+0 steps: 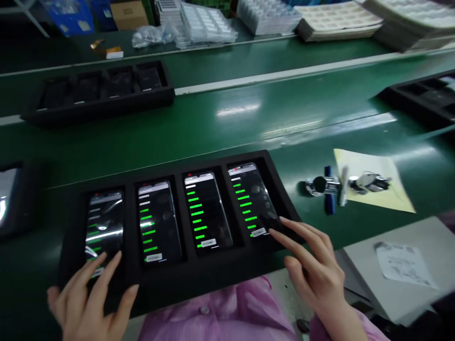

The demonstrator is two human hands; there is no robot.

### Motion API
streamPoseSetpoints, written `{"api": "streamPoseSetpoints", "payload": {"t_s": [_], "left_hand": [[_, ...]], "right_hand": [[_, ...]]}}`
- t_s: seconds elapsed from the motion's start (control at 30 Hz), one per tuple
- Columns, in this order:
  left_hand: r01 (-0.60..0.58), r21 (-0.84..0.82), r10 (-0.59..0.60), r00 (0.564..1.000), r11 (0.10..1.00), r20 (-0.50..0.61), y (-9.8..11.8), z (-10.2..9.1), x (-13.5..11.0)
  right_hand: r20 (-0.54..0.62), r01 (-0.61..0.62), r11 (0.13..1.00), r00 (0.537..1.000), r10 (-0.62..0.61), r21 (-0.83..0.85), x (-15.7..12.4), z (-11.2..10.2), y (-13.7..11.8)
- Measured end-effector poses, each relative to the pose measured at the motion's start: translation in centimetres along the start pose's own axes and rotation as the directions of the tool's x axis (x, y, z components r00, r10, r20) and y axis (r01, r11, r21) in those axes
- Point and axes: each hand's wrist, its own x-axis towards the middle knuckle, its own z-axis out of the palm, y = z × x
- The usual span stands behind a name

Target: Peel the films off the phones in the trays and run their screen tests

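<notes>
**A:** Start at the left. What is the left hand [87, 303] doing?

**B:** It holds nothing. Its fingers [103, 265] are spread wide over the lower end of the 1st smartphone [104, 227], at the left end of a black foam tray [213, 279]. I cannot tell whether they touch the glass.

**A:** How do the phones lie?

**B:** All 4 lie flat, each in its own slot, side by side along the tray. Their long axes run across the tray, away from the person. The 2nd smartphone [159, 222] and the 3rd smartphone [208, 210] sit between the hands, with no hand over them. Green bars fill the screens.

**A:** Which hand is nearer the 4th smartphone [252, 199]?

**B:** The right hand [313, 270], by far. It is empty too, with its fingertips [273, 232] reaching up and left to the phone's lower right corner. Whether they make contact is hard to tell. The left hand is well apart from that phone.

**A:** And further right?

**B:** Past the tray, on the green conveyor belt [220, 137], chrome parts [320, 185] lie at the edge of a pale yellow sheet [387, 180].
</notes>
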Motion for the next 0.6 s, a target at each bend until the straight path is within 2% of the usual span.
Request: {"api": "streamPoseSetpoints", "payload": {"t_s": [0.07, 0.13, 0.27, 0.33, 0.4, 0.47, 0.53, 0.6], "left_hand": [[-0.044, 0.094, 0.042, 0.999, 0.995, 0.023, 0.6, -0.2, -0.2], [-0.048, 0.109, 0.046, 0.999, 0.993, 0.024, 1.1, -0.5, -0.2], [-0.048, 0.118, 0.046, 0.999, 0.992, 0.02, 1.3, -0.7, -0.2], [-0.051, 0.114, 0.049, 0.999, 0.992, 0.021, 1.2, -0.6, -0.2], [-0.069, 0.109, 0.065, 0.997, 0.992, 0.035, 1.3, -0.5, -0.2], [-0.086, 0.116, 0.08, 0.995, 0.989, 0.06, 1.4, -0.4, -0.1], [-0.086, 0.139, 0.075, 0.993, 0.987, 0.086, 1.5, -0.4, 0.0], [-0.074, 0.164, 0.055, 0.992, 0.984, 0.117, 1.8, -0.5, 0.2]], "right_hand": [[0.024, 0.0, 0.995, 1.0, 0.002, -0.096, 0.0, 0.2, 0.3], [0.03, 0.018, 0.986, 0.999, -0.014, -0.167, 0.0, 0.1, 0.6], [-0.074, 0.026, 0.997, 0.997, -0.031, -0.076, 0.5, 0.3, 0.0], [-0.017, 0.062, 0.998, 0.998, -0.062, -0.01, 1.1, 1.0, -1.1], [0.053, 0.15, 0.988, 0.987, -0.152, 0.044, 2.1, 2.0, -2.4], [0.072, 0.237, 0.968, 0.967, -0.243, 0.085, 3.1, 3.1, -3.7], [0.085, 0.268, 0.961, 0.958, -0.273, 0.061, 3.8, 3.8, -4.6], [0.109, 0.254, 0.967, 0.962, -0.252, 0.002, 4.0, 4.1, -5.1]]}}
